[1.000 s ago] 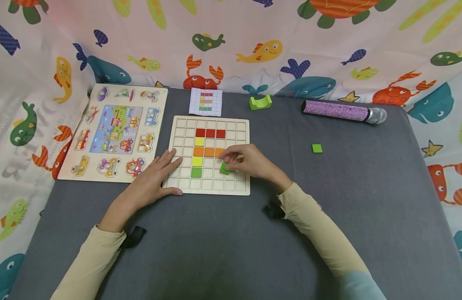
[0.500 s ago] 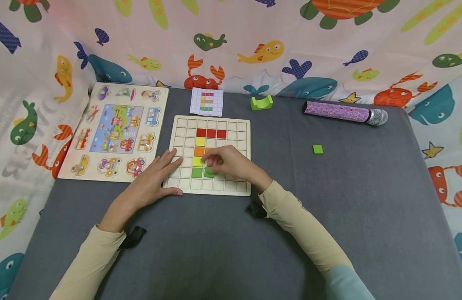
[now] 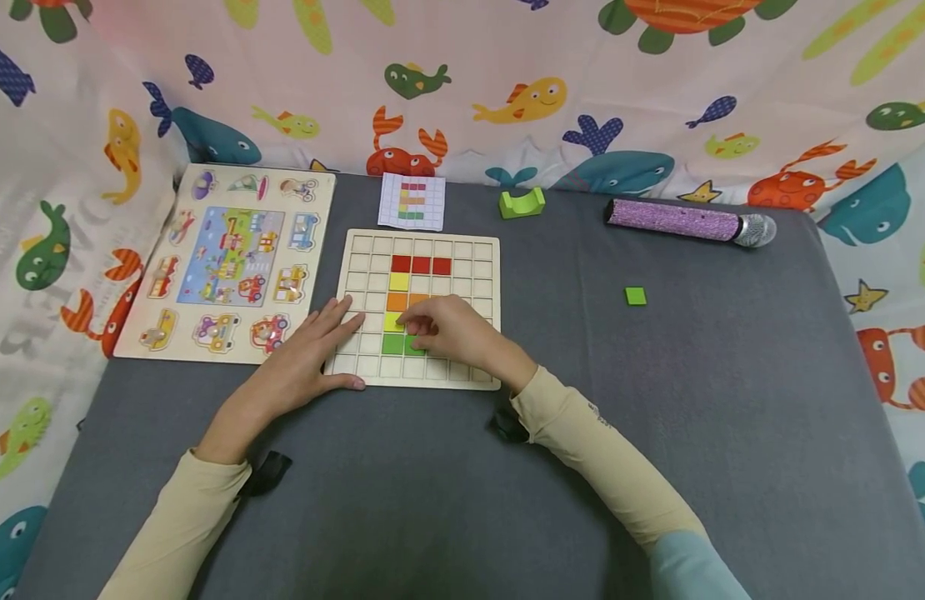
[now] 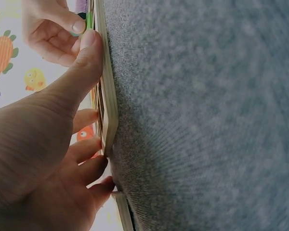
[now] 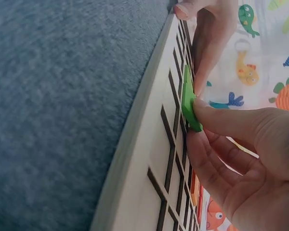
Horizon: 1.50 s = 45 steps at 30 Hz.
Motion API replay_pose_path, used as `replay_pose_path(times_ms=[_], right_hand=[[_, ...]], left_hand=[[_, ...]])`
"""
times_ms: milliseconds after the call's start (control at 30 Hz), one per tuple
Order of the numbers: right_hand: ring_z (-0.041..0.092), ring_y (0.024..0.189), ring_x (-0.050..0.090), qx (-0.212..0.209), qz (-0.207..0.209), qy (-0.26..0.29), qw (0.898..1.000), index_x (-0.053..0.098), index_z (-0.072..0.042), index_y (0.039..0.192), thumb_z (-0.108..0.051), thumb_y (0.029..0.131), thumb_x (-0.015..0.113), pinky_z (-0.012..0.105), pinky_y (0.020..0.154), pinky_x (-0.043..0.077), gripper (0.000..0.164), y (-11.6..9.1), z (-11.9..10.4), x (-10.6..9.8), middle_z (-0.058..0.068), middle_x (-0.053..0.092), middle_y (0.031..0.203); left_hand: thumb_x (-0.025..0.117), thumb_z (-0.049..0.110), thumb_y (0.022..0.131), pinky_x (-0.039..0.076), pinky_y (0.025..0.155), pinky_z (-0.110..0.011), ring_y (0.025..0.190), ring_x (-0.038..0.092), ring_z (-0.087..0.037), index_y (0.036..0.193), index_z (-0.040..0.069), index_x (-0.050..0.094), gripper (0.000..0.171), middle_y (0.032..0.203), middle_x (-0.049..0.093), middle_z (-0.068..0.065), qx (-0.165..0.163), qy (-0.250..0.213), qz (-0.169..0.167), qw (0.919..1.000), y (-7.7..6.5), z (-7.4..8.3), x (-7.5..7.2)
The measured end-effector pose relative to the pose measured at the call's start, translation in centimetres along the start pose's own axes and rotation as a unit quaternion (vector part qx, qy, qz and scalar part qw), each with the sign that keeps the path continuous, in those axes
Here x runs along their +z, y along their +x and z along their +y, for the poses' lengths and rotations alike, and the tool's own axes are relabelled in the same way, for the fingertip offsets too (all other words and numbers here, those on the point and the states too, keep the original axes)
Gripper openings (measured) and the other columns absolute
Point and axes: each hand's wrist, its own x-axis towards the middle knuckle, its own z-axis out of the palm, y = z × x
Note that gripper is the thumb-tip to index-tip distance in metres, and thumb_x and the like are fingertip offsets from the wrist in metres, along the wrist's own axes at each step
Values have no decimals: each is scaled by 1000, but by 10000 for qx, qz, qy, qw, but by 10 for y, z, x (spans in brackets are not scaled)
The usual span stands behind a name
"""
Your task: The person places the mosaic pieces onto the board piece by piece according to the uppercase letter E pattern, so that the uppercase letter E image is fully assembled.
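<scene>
My right hand [image 3: 462,333] pinches a green square tile [image 5: 189,101] between thumb and fingers, at the grid cell just right of another green tile [image 3: 392,344]. Whether it lies fully in the cell, I cannot tell. The wooden grid board [image 3: 473,371] also carries red tiles [image 3: 421,265], yellow tiles [image 3: 398,282] and orange tiles [image 3: 397,302]; my right fingers partly cover some of them. My left hand [image 3: 301,362] rests on the board's left edge, its fingers spread and the thumb [image 4: 89,48] along the near corner.
One loose green tile [image 3: 635,296] lies to the right on the grey cloth. Behind the board are a pattern card [image 3: 412,202], a green curved block [image 3: 522,203] and a glittery purple microphone [image 3: 687,223]. A picture puzzle board [image 3: 143,329] is at the left.
My right hand has carried the green tile leftward over the board and lowered it beside the other green tile. My left hand has stayed in place.
</scene>
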Motion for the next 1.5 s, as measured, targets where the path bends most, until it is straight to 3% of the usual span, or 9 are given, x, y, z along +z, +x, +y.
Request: replay_pose_path(times_ms=[333, 467, 600, 733, 900, 1033, 1200, 1333, 1500], right_hand=[[10, 80, 60, 18, 317, 77, 9995, 72, -4, 111, -4, 85, 76, 20, 72, 51, 27, -5, 5, 7, 2, 69, 90], [10, 85, 62, -131, 383, 340, 9986, 72, -5, 111, -7, 87, 75, 21, 77, 52, 25, -12, 10, 5, 3, 70, 97], [13, 92, 63, -196, 460, 706, 9963, 71, -2, 112, -7, 89, 72, 26, 84, 54, 24, -24, 18, -10, 7, 71, 106], [17, 93, 63, 14, 807, 749, 9939, 71, -1, 113, -3, 88, 72, 32, 85, 56, 25, -43, 36, -34, 10, 71, 107], [25, 99, 66, 501, 1338, 381, 9890, 69, -1, 117, -2, 88, 72, 41, 87, 55, 29, -83, 66, -67, 14, 69, 111], [33, 103, 66, 796, 1641, -261, 9829, 68, 0, 117, 2, 86, 72, 47, 87, 55, 31, -118, 94, -90, 18, 68, 116], [40, 119, 54, 1025, 1658, -1093, 9747, 66, 1, 120, 7, 84, 72, 56, 98, 45, 37, -151, 125, -115, 22, 61, 127], [43, 123, 50, 1290, 1735, -1149, 9696, 65, 1, 122, 8, 84, 72, 59, 102, 39, 39, -168, 137, -126, 23, 58, 131], [39, 108, 61, 1605, 1978, -984, 9620, 67, 0, 119, 6, 85, 72, 54, 91, 48, 35, -176, 142, -128, 22, 64, 121]], left_hand=[[78, 44, 80, 10, 121, -52, 150, 6, -33, 153, 6, 31, 95, 163, 13, -15, 25, 34, -6, 10000, 0, 0, -1], [78, 44, 80, 10, 121, -52, 150, 6, -33, 153, 6, 31, 95, 163, 13, -15, 17, 47, -28, 10000, 1, 0, 0], [79, 43, 80, 10, 121, -52, 150, 6, -33, 154, 6, 30, 95, 163, 13, -15, 10, 43, -41, 10000, 1, 1, 0], [80, 41, 80, 10, 121, -51, 150, 6, -33, 154, 6, 30, 96, 163, 13, -15, 34, 33, -3, 10000, 2, 1, 0], [80, 41, 80, 10, 121, -52, 150, 8, -35, 153, 5, 31, 95, 163, 14, -16, 99, 58, 36, 9999, 2, 1, 0], [80, 40, 80, 10, 120, -52, 150, 8, -35, 153, 4, 31, 95, 162, 14, -17, 138, 66, 54, 9999, -1, -1, 1], [80, 39, 79, 10, 120, -52, 149, 9, -35, 153, 5, 31, 95, 162, 15, -16, 126, 35, 115, 9998, -4, -3, 1], [79, 42, 80, 10, 120, -52, 150, 8, -35, 154, 6, 31, 95, 163, 14, -15, 123, 2, 99, 9999, -3, -3, 1], [80, 41, 79, 9, 121, -52, 150, 8, -34, 154, 6, 31, 96, 163, 14, -15, 65, -29, 57, 10000, 0, -1, 2]])
